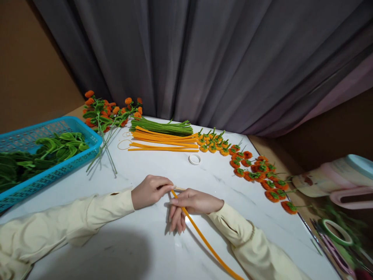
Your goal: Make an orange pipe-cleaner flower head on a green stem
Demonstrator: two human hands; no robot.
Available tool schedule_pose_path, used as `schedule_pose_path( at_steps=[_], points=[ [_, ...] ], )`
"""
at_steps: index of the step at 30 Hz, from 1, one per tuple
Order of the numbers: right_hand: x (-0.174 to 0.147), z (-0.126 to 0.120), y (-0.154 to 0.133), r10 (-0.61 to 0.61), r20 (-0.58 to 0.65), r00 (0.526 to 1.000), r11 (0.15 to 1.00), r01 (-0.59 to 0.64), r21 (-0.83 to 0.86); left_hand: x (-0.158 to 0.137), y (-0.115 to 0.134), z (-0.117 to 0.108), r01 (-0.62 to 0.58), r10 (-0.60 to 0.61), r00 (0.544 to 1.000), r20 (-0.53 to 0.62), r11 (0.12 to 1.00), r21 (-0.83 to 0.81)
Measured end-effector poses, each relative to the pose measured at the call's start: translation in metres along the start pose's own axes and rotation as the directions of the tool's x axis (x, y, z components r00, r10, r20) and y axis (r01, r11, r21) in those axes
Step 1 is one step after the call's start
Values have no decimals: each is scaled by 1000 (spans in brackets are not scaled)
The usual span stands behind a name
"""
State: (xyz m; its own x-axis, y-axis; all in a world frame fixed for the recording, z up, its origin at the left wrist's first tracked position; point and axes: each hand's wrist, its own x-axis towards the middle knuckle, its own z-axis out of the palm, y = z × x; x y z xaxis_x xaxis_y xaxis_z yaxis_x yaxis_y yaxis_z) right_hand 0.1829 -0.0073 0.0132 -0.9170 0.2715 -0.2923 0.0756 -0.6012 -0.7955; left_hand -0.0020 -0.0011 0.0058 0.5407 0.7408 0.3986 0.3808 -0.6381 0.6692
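My left hand (151,190) is closed in a pinch at the upper end of an orange pipe cleaner (204,238), above the white table. The fuzzy strip curves down past my right hand to the bottom edge of the view. A thin pale stick (180,189) bridges the two hands, and the strip's end meets it at my left fingertips. My right hand (195,201) grips the stick's other end, its thumb beside the strip and its lower fingers loosely curled. Whether the strip is wound on the stick is hidden by the fingers.
A blue basket (97,146) holds green fuzzy leaves (62,146). Behind are orange flowers (106,109), green stems (163,127), more orange strips (163,137) and a white ring (194,159). Flower heads (259,167) line the right; a jug (323,177), scissors (335,249) and green tape (336,232) sit beyond.
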Motion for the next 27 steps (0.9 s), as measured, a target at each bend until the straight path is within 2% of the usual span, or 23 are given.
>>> schedule_pose_path(
  at_steps=[22,27],
  points=[
    [0,0,0,-1,6,1000,1000,1,-6,0,-1,0,0,0,1000,11,1000,5],
    [-5,6,-5,120,-16,993,990,-121,-72,-1,-1,-1,-52,53,998,44,999,-17]
  ],
)
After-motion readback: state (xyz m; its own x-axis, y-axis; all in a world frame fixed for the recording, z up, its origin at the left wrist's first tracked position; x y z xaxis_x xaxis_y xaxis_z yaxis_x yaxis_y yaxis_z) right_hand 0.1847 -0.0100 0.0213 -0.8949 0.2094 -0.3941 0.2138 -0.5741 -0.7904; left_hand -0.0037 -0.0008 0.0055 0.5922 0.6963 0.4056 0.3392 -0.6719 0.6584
